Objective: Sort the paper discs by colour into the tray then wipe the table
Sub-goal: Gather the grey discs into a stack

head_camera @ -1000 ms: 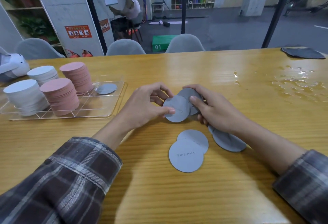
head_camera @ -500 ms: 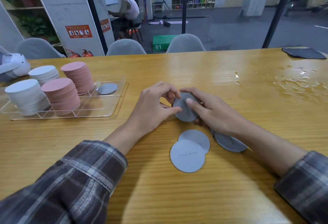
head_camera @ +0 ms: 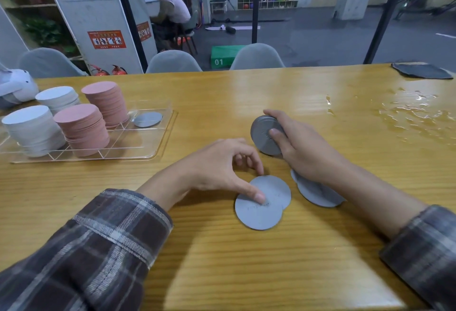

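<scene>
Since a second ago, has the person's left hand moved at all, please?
Yes. The left hand came off the stack in the right hand and moved toward the person; its thumb now touches the two overlapping grey discs.

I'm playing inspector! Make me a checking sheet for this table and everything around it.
Surface: wooden table, with a wet patch at the far right.
Job's things: clear tray holds two white stacks, two pink stacks and one grey disc; loose grey discs lie flat on the table by the hands; dark cloth lies at the far right corner.
Clutter: white object at the left edge, too cut off to name.
Grippers: right hand grips a grey disc bundle; left hand rests its thumb on the loose grey discs.
Cables: nothing seen.
Surroundings: grey chairs, a seated person, green box marked 01.
</scene>
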Motion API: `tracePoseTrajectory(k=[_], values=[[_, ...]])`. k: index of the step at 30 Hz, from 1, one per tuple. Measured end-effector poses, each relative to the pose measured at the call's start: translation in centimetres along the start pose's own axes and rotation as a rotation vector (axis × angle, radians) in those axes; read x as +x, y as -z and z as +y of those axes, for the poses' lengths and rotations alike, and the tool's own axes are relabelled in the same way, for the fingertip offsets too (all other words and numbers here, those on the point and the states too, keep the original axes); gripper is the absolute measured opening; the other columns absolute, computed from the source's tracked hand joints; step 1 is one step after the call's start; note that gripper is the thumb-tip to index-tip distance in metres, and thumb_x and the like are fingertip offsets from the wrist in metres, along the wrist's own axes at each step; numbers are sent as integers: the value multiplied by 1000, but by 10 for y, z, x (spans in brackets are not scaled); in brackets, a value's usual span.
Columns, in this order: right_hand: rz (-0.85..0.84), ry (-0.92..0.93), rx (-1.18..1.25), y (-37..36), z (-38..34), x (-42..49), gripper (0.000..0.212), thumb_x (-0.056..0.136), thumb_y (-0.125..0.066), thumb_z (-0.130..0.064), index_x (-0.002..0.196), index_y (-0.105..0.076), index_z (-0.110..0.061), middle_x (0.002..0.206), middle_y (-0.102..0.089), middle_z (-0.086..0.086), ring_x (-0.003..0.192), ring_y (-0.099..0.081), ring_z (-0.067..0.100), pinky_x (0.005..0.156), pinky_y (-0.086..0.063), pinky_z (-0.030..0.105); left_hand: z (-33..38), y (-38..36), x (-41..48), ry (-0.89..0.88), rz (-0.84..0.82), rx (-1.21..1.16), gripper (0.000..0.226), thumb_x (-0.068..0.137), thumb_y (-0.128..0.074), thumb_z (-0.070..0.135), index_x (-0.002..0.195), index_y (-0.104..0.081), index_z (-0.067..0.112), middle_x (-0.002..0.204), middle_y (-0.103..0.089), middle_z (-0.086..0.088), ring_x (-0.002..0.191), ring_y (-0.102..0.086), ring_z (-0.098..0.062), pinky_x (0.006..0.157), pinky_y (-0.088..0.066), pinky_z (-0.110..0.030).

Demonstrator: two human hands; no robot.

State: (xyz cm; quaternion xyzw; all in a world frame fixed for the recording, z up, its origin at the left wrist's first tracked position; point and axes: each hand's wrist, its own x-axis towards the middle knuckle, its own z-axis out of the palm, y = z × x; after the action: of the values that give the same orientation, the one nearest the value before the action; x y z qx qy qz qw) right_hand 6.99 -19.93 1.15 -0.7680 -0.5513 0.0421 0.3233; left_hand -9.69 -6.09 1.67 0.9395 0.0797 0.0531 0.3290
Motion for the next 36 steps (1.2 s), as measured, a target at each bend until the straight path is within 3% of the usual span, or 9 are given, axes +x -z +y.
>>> tracePoseTrajectory(k=[5, 9, 15, 21, 24, 28, 32, 36], values=[[-21, 7, -23, 1, -1, -1, 44, 110, -40, -22, 154, -37, -22, 121, -65, 7, 109, -58, 27, 90, -42, 35, -6, 4, 4, -7, 39, -78, 21, 79, -90, 31, 97, -82, 25, 92, -69, 15, 80, -59, 0, 71, -41, -9], [-1, -23, 24, 2, 1, -1, 44, 110, -41, -22, 153, -39, -23, 117, -65, 3, 108, -57, 22, 82, -37, 26, -11, 5, 6, 26, 59, -107, 14, 83, -88, 26, 92, -79, 24, 84, -74, 12, 73, -61, -1, 70, -44, -11], [6, -72, 186, 3, 1, 0, 39, 110, -43, -23, 148, -49, -26, 83, -51, -23, 71, -49, -6, 71, -39, 18, -18, 11, 8, 103, 296, -411, 12, 89, -81, 12, 90, -69, 12, 81, -70, 0, 64, -64, -14, 62, -53, -20], [-41, -132, 364, -2, -1, -1, 36, 111, -38, -28, 144, -53, -32, 86, -59, -3, 54, -53, 6, 52, -43, 18, -21, 4, 16, 141, 478, -486, 14, 90, -81, 13, 91, -69, 5, 80, -73, -2, 65, -70, -17, 66, -59, -27], [-46, -139, 360, -3, -3, -1, 36, 110, -41, -32, 144, -53, -32, 81, -59, -5, 53, -54, 5, 48, -42, 16, -15, -3, 18, 163, 497, -506, 19, 89, -82, 14, 96, -69, 1, 86, -74, -9, 67, -74, -19, 68, -61, -29], [-49, -102, 233, -3, -1, 1, 40, 107, -48, -31, 147, -49, -31, 92, -60, -15, 64, -58, 0, 64, -46, 21, -12, -6, 17, 185, 484, -478, 20, 90, -82, 20, 94, -71, 5, 85, -77, -6, 72, -77, -23, 73, -62, -32], [-2, -93, 126, 3, 4, 1, 44, 108, -45, -29, 152, -42, -28, 124, -64, -2, 111, -59, 19, 95, -46, 36, -10, -5, 10, 98, 377, -10, 26, 78, -87, 47, 89, -73, 28, 84, -72, 12, 76, -65, -7, 69, -47, -12], [-1, -66, 28, 4, 6, 1, 48, 109, -43, -27, 157, -34, -26, 130, -62, 6, 120, -55, 25, 88, -36, 26, -3, -5, 6, 32, 200, 70, 35, 73, -90, 49, 100, -77, 31, 102, -65, 12, 90, -57, 12, 76, -40, -2]])
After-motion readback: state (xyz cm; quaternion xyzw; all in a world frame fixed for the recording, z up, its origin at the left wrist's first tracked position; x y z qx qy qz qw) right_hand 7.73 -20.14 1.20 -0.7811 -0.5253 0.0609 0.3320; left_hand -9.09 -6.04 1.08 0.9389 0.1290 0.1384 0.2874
